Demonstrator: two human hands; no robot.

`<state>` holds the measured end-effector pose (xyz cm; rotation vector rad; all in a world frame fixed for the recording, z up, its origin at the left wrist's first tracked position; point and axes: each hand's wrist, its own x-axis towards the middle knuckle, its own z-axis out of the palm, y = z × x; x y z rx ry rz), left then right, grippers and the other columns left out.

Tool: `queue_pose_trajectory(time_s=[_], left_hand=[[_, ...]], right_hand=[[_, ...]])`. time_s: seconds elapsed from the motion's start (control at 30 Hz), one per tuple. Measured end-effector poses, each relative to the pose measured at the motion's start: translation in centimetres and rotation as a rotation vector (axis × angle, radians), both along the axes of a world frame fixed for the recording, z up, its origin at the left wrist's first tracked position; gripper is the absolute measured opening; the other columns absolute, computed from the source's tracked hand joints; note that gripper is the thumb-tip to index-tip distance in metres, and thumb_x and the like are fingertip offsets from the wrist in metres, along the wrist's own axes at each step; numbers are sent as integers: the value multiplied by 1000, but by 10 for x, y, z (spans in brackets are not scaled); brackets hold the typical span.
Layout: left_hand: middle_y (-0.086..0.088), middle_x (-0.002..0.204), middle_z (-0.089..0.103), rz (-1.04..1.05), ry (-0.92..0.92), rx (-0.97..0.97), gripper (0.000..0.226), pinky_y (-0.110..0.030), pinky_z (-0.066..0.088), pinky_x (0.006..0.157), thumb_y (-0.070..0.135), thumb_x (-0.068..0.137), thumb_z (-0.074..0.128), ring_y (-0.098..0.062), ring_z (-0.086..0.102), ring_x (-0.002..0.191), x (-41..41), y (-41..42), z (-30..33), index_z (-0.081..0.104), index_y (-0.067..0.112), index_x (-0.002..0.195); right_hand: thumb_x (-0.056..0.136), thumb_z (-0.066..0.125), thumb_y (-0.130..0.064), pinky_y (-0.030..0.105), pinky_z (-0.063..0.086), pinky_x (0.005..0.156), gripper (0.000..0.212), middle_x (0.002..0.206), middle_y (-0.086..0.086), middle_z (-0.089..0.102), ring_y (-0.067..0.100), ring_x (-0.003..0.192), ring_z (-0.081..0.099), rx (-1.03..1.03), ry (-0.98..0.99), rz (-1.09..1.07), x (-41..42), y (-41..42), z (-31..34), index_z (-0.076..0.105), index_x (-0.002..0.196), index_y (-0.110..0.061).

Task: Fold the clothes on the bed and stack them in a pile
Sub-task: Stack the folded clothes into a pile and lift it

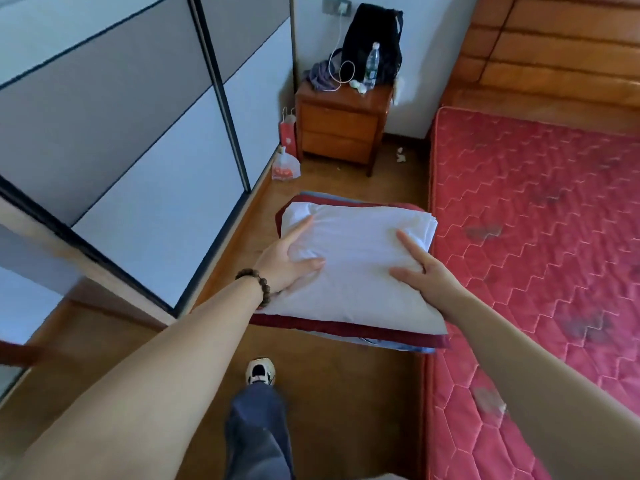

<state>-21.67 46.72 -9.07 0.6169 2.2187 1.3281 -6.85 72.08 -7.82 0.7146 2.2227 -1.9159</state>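
A folded pile of clothes point(360, 299) hangs in the air over the wooden floor, just left of the red mattress point(540, 237). A white garment point(363, 237) lies on top, a dark red one point(346, 329) under it, and a blue one point(398, 347) at the bottom. My left hand point(284, 268) holds the pile's left side, thumb and forefinger spread on the white cloth. My right hand point(426, 271) holds the right side the same way. The other fingers of both hands are hidden under the pile.
Sliding wardrobe doors point(121, 133) run along the left. A wooden nightstand point(341, 129) ahead carries a black backpack point(374, 39), a water bottle point(371, 64) and a cable. Two bags point(285, 164) sit on the floor beside it. My shoe point(259, 372) is below the pile.
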Motion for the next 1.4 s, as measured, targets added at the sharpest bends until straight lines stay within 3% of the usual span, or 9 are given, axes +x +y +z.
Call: queue_pose_trajectory(time_s=[0.3, 0.47, 0.67, 0.77, 0.87, 0.97, 1.07, 1.27, 1.4], left_hand=[[35, 141, 29, -236, 21, 6, 79, -29, 35, 106, 64, 69, 70, -9, 34, 137, -213, 48, -1, 25, 68, 134], [24, 147, 35, -356, -9, -26, 77, -34, 42, 105, 67, 67, 69, -14, 41, 133, -296, 96, -1, 25, 71, 131], [47, 137, 25, -476, -44, -6, 81, -16, 30, 100, 67, 68, 72, 1, 29, 135, -367, 183, -14, 27, 66, 135], [48, 136, 25, -528, -69, -15, 88, 3, 36, 76, 73, 63, 71, 8, 47, 108, -403, 240, -24, 26, 62, 138], [29, 150, 27, -571, -65, -35, 89, 2, 41, 58, 71, 65, 71, 10, 48, 72, -441, 310, -31, 25, 60, 140], [23, 153, 27, -590, -54, -47, 89, 0, 42, 64, 70, 66, 69, 12, 52, 96, -478, 388, -24, 24, 59, 141], [22, 153, 27, -622, -40, -56, 90, -4, 39, 83, 68, 66, 69, -5, 36, 130, -511, 466, -14, 23, 58, 142], [30, 145, 27, -718, -51, -41, 93, 5, 38, 64, 69, 63, 73, 10, 39, 115, -559, 592, -9, 26, 56, 142], [39, 137, 28, -817, -44, -50, 83, -17, 32, 99, 70, 64, 73, 3, 30, 129, -585, 666, -17, 27, 68, 133]], right_hand=[[86, 72, -28, 23, 56, 81, 66, 142, -14, 42, 11, 109, 62, -25, 51, -242, -156, 8, -8, 39, 127, -68], [85, 72, -26, 25, 56, 82, 66, 141, -11, 46, 10, 105, 65, -42, 30, -361, -215, 29, -10, 41, 127, -68], [86, 72, -25, 25, 56, 80, 66, 128, -14, 55, 8, 98, 68, -41, 15, -488, -267, 92, -24, 42, 128, -65], [86, 72, -26, 21, 55, 80, 65, 124, -21, 53, 5, 99, 67, -31, 7, -529, -297, 137, -35, 42, 127, -66], [86, 71, -24, 19, 55, 77, 65, 128, -17, 53, 6, 100, 66, -43, 27, -572, -331, 196, -43, 42, 131, -62], [86, 71, -24, 25, 55, 85, 66, 134, -11, 49, 11, 105, 64, -56, 35, -614, -367, 264, -40, 42, 133, -60], [86, 71, -23, 38, 52, 96, 65, 134, -11, 49, 16, 109, 63, -62, 43, -672, -396, 329, -32, 43, 131, -61], [86, 71, -23, 25, 54, 89, 66, 122, -27, 47, 6, 106, 63, -75, 46, -766, -431, 426, -23, 43, 130, -63], [86, 70, -25, 30, 53, 92, 65, 121, -31, 42, 7, 108, 62, -113, 46, -849, -446, 472, -30, 42, 126, -68]])
